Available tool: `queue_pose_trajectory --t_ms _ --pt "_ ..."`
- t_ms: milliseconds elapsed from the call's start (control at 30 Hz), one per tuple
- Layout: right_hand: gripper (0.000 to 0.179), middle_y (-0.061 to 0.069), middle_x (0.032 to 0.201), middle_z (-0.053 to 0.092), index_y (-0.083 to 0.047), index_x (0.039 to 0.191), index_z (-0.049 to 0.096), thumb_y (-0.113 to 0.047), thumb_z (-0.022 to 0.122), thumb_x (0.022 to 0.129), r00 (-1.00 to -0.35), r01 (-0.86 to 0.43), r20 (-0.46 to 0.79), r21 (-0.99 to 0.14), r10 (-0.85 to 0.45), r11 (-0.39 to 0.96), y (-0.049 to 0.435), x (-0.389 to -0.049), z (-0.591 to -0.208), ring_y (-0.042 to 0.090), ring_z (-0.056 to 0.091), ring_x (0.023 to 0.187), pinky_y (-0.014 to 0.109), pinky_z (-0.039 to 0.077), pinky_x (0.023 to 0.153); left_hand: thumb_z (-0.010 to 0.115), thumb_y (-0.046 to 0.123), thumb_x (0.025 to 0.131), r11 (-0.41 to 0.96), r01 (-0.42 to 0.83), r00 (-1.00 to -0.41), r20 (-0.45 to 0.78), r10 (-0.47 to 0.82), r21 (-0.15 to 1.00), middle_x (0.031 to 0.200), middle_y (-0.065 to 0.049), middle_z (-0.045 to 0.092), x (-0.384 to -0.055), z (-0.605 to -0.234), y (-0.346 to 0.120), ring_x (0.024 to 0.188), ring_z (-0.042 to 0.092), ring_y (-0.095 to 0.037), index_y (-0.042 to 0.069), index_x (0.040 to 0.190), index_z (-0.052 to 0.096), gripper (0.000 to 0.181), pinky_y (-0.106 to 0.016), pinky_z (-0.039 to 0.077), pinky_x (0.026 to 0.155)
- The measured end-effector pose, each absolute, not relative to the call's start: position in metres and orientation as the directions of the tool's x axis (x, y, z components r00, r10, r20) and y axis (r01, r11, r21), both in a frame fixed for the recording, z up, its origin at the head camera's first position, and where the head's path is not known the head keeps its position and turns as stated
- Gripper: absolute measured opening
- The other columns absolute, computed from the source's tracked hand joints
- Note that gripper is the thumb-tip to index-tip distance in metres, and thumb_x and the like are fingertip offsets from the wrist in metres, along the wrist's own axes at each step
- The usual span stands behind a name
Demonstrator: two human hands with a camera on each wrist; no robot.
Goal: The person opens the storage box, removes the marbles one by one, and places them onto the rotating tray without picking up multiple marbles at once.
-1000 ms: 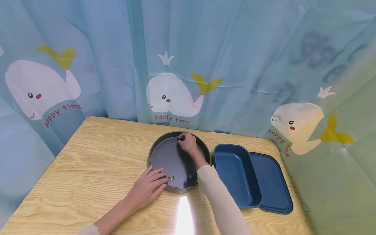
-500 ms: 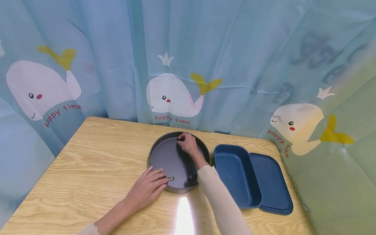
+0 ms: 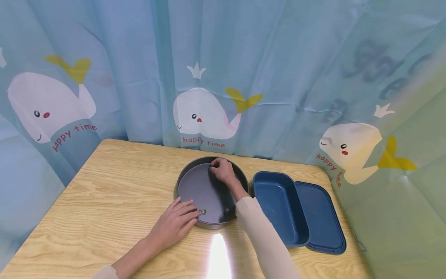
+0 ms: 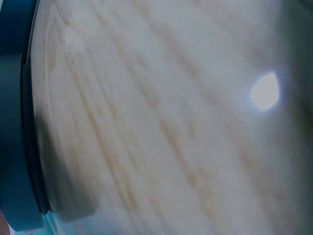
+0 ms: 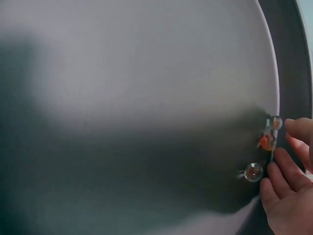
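Note:
Near the middle of the table stands a round dark grey pan (image 3: 198, 190) with a low wall. My left hand (image 3: 175, 223) lies over its near left rim with fingers spread, a small green marble (image 3: 203, 212) beside the fingertips. At the far inner wall is my right hand (image 5: 291, 181), its fingers bent. Three glass marbles lie by its fingertips in the right wrist view: a clear one (image 5: 276, 122), an orange-centred one (image 5: 267, 142) and another clear one (image 5: 253, 172). No firm pinch shows there. The left hand's fingers are outside the left wrist view.
Right of the pan stands an open blue rectangular box (image 3: 280, 205), close to its rim. A flat blue lid (image 3: 322, 219) lies beyond it on the wooden table (image 3: 115, 186). Behind hangs a blue curtain (image 3: 139, 77) with whale prints.
Both hands stay almost where they were. The right hand's fingertips have shifted very slightly left along the far wall; the pan and green marble have not visibly moved.

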State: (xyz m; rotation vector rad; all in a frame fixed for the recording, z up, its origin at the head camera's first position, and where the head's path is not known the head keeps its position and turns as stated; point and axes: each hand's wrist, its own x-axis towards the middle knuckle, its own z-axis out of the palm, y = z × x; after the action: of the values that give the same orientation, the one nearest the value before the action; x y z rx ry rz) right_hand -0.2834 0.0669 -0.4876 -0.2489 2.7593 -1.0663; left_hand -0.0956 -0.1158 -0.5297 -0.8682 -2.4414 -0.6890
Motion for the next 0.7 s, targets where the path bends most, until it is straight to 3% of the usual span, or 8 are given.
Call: queue_pose_trajectory --t_ms 300,533,700 --pt "0.019 0.009 0.106 0.069 -0.006 0.113 0.070 -0.017 0.061 0.101 -0.946 -0.152 -0.110 -0.680 -0.304 0.717 0.081 -0.283 -0.469 0.024 0.064 0.091 0.040 0.053 0.078 0.066 0.025 0.095 0.681 0.666 -0.706 0.551 0.444 0.304 0.118 -0.005 0.071 -0.095 -0.528 -0.116 0.123 0.059 -0.027 0.014 0.112 0.077 0.023 -0.058 0.035 0.109" --pt "0.023 0.010 0.114 0.068 -0.002 0.117 0.069 -0.016 0.061 0.101 -0.915 -0.215 -0.069 -0.748 -0.397 0.627 0.096 -0.275 -0.438 0.027 0.062 0.112 0.042 0.053 0.091 0.066 0.025 0.095 0.677 0.670 -0.702 0.559 0.442 0.306 0.118 -0.006 0.071 -0.095 -0.529 -0.117 0.122 0.059 -0.028 0.013 0.112 0.077 0.023 -0.060 0.036 0.108" --pt "0.025 0.012 0.121 0.066 -0.002 0.122 0.067 -0.015 0.061 0.100 -0.888 -0.252 -0.030 -0.803 -0.460 0.540 0.115 -0.258 -0.408 0.029 0.062 0.114 0.043 0.054 0.090 0.065 0.025 0.096 0.674 0.673 -0.699 0.558 0.447 0.305 0.118 -0.006 0.071 -0.096 -0.529 -0.116 0.123 0.059 -0.029 0.013 0.112 0.077 0.023 -0.060 0.036 0.107"
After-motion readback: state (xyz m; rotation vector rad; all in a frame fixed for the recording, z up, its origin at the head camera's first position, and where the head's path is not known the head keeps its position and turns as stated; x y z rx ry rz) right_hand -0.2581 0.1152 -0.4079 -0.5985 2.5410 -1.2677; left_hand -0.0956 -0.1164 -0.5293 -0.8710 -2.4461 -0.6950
